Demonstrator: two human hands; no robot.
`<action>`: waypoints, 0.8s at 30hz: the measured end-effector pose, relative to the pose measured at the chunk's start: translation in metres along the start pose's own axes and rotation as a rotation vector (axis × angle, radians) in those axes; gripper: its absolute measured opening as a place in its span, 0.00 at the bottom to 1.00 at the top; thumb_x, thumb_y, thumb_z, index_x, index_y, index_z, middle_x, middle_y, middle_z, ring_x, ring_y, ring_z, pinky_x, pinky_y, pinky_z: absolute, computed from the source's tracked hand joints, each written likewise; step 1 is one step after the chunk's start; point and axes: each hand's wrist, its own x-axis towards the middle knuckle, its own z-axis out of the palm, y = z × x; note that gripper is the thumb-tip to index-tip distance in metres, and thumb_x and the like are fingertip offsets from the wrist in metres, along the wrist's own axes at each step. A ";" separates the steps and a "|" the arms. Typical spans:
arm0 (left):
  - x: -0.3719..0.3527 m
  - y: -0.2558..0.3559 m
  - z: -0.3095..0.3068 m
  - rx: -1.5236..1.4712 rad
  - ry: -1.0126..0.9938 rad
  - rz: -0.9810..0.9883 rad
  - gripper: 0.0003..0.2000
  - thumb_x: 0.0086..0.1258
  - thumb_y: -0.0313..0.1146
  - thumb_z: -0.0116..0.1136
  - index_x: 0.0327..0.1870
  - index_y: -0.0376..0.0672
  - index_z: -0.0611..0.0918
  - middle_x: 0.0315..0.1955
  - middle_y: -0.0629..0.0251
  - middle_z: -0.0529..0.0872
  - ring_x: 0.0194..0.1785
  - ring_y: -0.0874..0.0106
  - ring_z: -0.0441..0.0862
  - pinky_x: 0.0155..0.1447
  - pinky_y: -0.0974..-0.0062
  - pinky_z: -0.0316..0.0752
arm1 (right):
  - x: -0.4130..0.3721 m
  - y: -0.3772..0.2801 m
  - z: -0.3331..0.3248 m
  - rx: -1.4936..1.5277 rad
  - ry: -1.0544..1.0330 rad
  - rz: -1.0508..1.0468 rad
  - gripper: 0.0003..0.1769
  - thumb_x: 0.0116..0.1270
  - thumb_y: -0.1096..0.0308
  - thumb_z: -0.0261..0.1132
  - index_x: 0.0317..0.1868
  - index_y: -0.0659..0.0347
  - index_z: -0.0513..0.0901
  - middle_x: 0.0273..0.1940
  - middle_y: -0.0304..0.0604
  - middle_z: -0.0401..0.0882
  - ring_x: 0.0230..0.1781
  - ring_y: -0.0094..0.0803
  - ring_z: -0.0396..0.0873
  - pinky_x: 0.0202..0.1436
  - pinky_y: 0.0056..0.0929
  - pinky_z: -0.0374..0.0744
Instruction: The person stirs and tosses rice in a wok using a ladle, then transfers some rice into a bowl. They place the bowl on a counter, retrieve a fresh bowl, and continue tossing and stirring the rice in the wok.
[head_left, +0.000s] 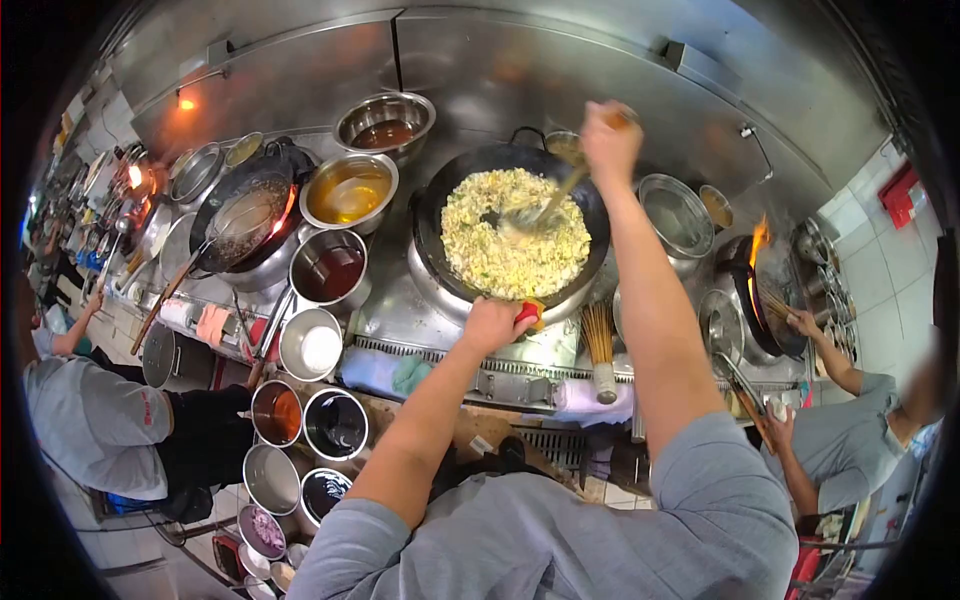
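A large black wok (428, 228) sits on the burner in front of me, filled with fried rice (490, 262) with yellow egg and green bits. My left hand (491, 326) grips the wok's near rim through a folded red and yellow cloth (531, 314). Raised above the far right side of the wok, my right hand (611, 148) is closed around the top of a long-handled wok ladle (566, 192). The ladle slants down to the left, and its metal head is smeared by motion in the middle of the rice.
Left stand metal bowls of yellow oil (350, 195) and brown liquid (385, 133), beside several sauce pots (330, 268). A bamboo brush (599, 345) lies near right. Flames rise by a second wok (755, 290), where a person (850, 420) works; another person (95, 420) stands left.
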 end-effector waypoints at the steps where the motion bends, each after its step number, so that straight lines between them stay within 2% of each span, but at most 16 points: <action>1: 0.007 -0.003 -0.001 -0.001 -0.005 0.000 0.21 0.70 0.57 0.54 0.32 0.47 0.84 0.23 0.61 0.85 0.32 0.59 0.84 0.39 0.59 0.71 | -0.003 -0.019 0.028 -0.115 -0.039 0.044 0.12 0.68 0.69 0.63 0.25 0.59 0.78 0.19 0.37 0.76 0.18 0.21 0.73 0.21 0.24 0.70; 4: 0.001 0.001 0.002 0.014 -0.061 -0.063 0.20 0.69 0.57 0.56 0.33 0.48 0.85 0.25 0.62 0.86 0.34 0.61 0.84 0.42 0.61 0.71 | 0.029 -0.035 0.045 -0.173 0.034 -0.013 0.11 0.67 0.68 0.65 0.25 0.57 0.76 0.17 0.38 0.74 0.16 0.24 0.72 0.20 0.25 0.70; 6: 0.000 0.001 0.003 0.000 -0.036 -0.053 0.20 0.70 0.57 0.55 0.33 0.48 0.84 0.26 0.62 0.86 0.34 0.61 0.84 0.42 0.61 0.71 | 0.010 -0.044 0.038 0.322 0.083 -0.035 0.16 0.68 0.69 0.65 0.24 0.55 0.69 0.15 0.34 0.67 0.10 0.24 0.65 0.14 0.26 0.64; 7: 0.000 0.002 0.003 -0.011 -0.002 -0.040 0.20 0.70 0.57 0.55 0.33 0.48 0.84 0.26 0.62 0.86 0.35 0.61 0.84 0.42 0.61 0.71 | 0.003 -0.036 0.038 0.314 0.077 -0.023 0.16 0.68 0.69 0.65 0.24 0.55 0.69 0.15 0.34 0.67 0.10 0.24 0.65 0.14 0.26 0.64; 9: 0.004 0.002 -0.001 -0.010 -0.022 -0.068 0.21 0.70 0.57 0.55 0.33 0.48 0.84 0.26 0.62 0.86 0.35 0.61 0.84 0.42 0.60 0.71 | -0.011 -0.026 0.043 0.192 -0.141 0.186 0.14 0.68 0.69 0.65 0.26 0.57 0.70 0.15 0.34 0.68 0.10 0.25 0.66 0.14 0.28 0.65; 10: 0.007 0.002 -0.003 -0.020 -0.026 -0.074 0.21 0.70 0.57 0.55 0.33 0.48 0.84 0.26 0.62 0.86 0.35 0.61 0.84 0.42 0.60 0.70 | -0.005 -0.049 0.040 0.031 -0.212 0.234 0.13 0.68 0.70 0.66 0.27 0.57 0.70 0.16 0.33 0.68 0.12 0.25 0.68 0.16 0.27 0.67; 11: 0.001 0.004 -0.002 -0.035 -0.051 -0.076 0.21 0.70 0.57 0.54 0.33 0.48 0.84 0.26 0.62 0.86 0.35 0.61 0.84 0.42 0.59 0.70 | 0.004 -0.054 0.032 0.065 -0.199 0.238 0.17 0.69 0.67 0.66 0.25 0.54 0.68 0.15 0.31 0.64 0.13 0.22 0.65 0.18 0.24 0.64; 12: 0.000 0.004 -0.001 -0.047 -0.020 -0.067 0.21 0.70 0.57 0.54 0.32 0.48 0.84 0.25 0.62 0.85 0.34 0.60 0.83 0.41 0.59 0.69 | 0.044 -0.026 0.000 0.394 -0.435 0.323 0.20 0.71 0.63 0.64 0.22 0.50 0.66 0.15 0.28 0.60 0.13 0.19 0.61 0.18 0.23 0.60; 13: 0.007 -0.001 -0.002 -0.046 -0.010 -0.084 0.21 0.70 0.57 0.54 0.32 0.48 0.84 0.25 0.62 0.85 0.34 0.60 0.83 0.41 0.59 0.69 | 0.017 -0.086 -0.002 0.236 -0.237 0.218 0.23 0.74 0.60 0.60 0.20 0.48 0.64 0.14 0.26 0.54 0.12 0.18 0.55 0.18 0.22 0.55; 14: 0.006 -0.002 -0.001 -0.040 -0.005 -0.076 0.21 0.70 0.57 0.54 0.31 0.48 0.84 0.25 0.62 0.85 0.34 0.60 0.83 0.42 0.59 0.69 | 0.001 -0.128 -0.022 0.111 -0.261 0.233 0.25 0.75 0.59 0.60 0.18 0.48 0.63 0.13 0.24 0.52 0.10 0.19 0.54 0.17 0.20 0.55; 15: 0.000 0.001 0.002 -0.040 -0.016 -0.058 0.21 0.71 0.57 0.53 0.30 0.48 0.84 0.24 0.62 0.85 0.34 0.59 0.83 0.42 0.59 0.69 | -0.029 -0.122 -0.023 0.103 -0.259 0.259 0.25 0.75 0.59 0.60 0.18 0.48 0.63 0.13 0.24 0.52 0.10 0.19 0.54 0.17 0.20 0.55; 17: 0.004 0.001 0.001 -0.032 0.010 -0.049 0.22 0.71 0.58 0.53 0.29 0.48 0.84 0.24 0.62 0.85 0.33 0.59 0.83 0.41 0.59 0.69 | -0.083 -0.085 -0.010 -0.130 0.100 -0.078 0.20 0.69 0.70 0.66 0.20 0.53 0.69 0.13 0.27 0.61 0.11 0.17 0.59 0.16 0.19 0.60; 18: 0.003 0.002 0.001 -0.019 -0.010 -0.051 0.22 0.71 0.58 0.53 0.29 0.49 0.84 0.24 0.61 0.85 0.32 0.59 0.83 0.41 0.58 0.69 | -0.084 -0.038 -0.006 -0.080 0.019 -0.255 0.17 0.68 0.75 0.66 0.21 0.56 0.70 0.14 0.31 0.66 0.13 0.18 0.63 0.15 0.21 0.63; 19: 0.002 0.006 0.002 -0.011 -0.033 -0.053 0.22 0.70 0.58 0.53 0.29 0.49 0.84 0.24 0.61 0.84 0.32 0.59 0.83 0.41 0.58 0.69 | -0.075 -0.020 -0.005 0.129 -0.115 -0.082 0.18 0.68 0.75 0.65 0.22 0.57 0.69 0.15 0.33 0.68 0.13 0.19 0.65 0.16 0.22 0.64; 21: 0.005 0.011 0.000 0.045 -0.101 -0.107 0.22 0.71 0.59 0.52 0.30 0.50 0.84 0.24 0.60 0.85 0.32 0.58 0.83 0.39 0.58 0.70 | -0.098 -0.042 -0.007 0.210 -0.111 -0.064 0.18 0.68 0.75 0.65 0.22 0.57 0.69 0.16 0.33 0.68 0.14 0.19 0.65 0.17 0.22 0.64; 24: -0.004 0.003 0.007 -0.033 0.001 -0.030 0.22 0.71 0.59 0.52 0.31 0.49 0.84 0.24 0.60 0.85 0.32 0.59 0.84 0.39 0.57 0.71 | -0.113 -0.086 0.016 0.554 -0.180 -0.079 0.17 0.67 0.75 0.66 0.23 0.56 0.68 0.17 0.32 0.68 0.14 0.20 0.67 0.18 0.21 0.65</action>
